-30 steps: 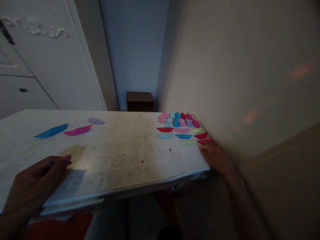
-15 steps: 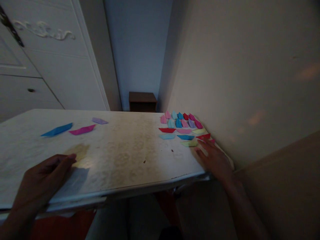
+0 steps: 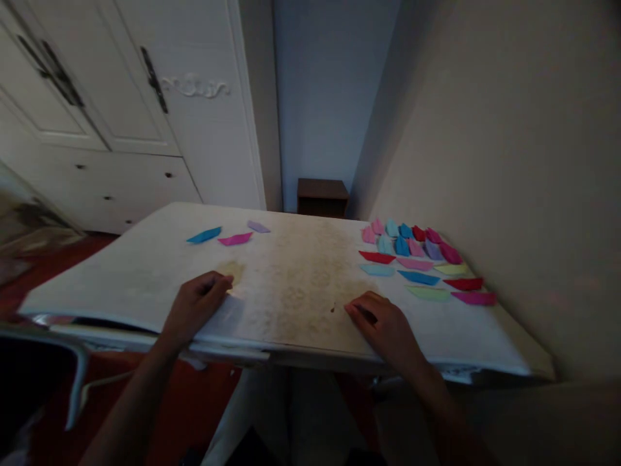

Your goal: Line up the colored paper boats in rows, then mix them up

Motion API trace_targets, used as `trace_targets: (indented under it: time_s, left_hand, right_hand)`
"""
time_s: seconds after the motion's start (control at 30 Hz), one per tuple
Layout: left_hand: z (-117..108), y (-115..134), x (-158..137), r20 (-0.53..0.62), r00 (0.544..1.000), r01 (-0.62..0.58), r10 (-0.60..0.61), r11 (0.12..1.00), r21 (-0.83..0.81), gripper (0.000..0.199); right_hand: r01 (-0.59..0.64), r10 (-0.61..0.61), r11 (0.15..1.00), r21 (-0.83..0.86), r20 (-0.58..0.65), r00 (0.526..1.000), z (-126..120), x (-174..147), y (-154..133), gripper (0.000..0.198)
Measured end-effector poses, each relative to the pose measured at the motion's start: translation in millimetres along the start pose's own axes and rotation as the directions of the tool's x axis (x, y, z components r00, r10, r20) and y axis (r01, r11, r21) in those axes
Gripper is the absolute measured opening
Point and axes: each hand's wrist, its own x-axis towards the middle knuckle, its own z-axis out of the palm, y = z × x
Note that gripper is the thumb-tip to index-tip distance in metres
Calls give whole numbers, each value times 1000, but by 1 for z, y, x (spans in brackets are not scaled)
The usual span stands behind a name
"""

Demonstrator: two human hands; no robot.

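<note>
Head: left hand (image 3: 200,299), right hand (image 3: 382,318) curled

This looks like a room in a home. A big white wardrobe (image 3: 130,129) with 3 long dark handles (image 3: 154,79) and curly trim (image 3: 196,86) stands past the far left corner of the table (image 3: 145,278). A little brown open cabinet (image 3: 323,188) sits past the far edge.

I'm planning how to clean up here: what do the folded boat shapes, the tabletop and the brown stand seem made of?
Folded boat shapes: probably matte coloured paper, judging by pointed ends and flat colour.
Tabletop: perhaps painted or laminated board, pale with a slight sheen and brownish stains.
Brown stand: possibly wood or wood-look board, dark and dull; no grain is discernible.
</note>
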Motion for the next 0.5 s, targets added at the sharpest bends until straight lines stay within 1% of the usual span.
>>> trace_targets:
  time_s: [0.1, 0.13, 0.2, 0.27, 0.33, 0.4, 0.43, 0.5]
  left_hand:
    - [-8, -3, 6, 58, 998, 23, -18, 996, -92, 40]
    - [-13, -5, 10, 53, 998, 34, -28, 994, -103, 39]
    - [-24, -12, 24, -13, 1000, 25, -26, 997, -73, 36]
    - [-38, -23, 44, -116, 993, -22, 28, 998, 50, 32]
    - [-51, -36, 69, -170, 981, -48, 91, 969, 241, 28]
    - [-62, -47, 95, -218, 971, 6, 95, 906, 423, 33]
    - [-66, -51, 107, -217, 972, 31, 87, 874, 485, 39]
    - [-71, -57, 126, -189, 982, 94, 15, 828, 553, 45]
  right_hand:
    - [-4, 5, 1000, -8, 44, 999, 3, 3, -3, 28]
    - [-3, 3, 1000, -3, 45, 999, 4, 3, -3, 29]
    - [7, -7, 1000, 8, 37, 999, 4, 1, -3, 32]
    - [18, -18, 1000, 13, 20, 1000, 5, -1, -2, 35]
    - [24, -24, 1000, 7, -5, 1000, 6, -3, 0, 38]
    - [28, -29, 1000, -12, -36, 999, 9, -5, 4, 40]
    - [32, -33, 999, -25, -48, 998, 10, -5, 6, 40]
    - [47, -50, 997, -53, -59, 997, 13, -5, 10, 40]
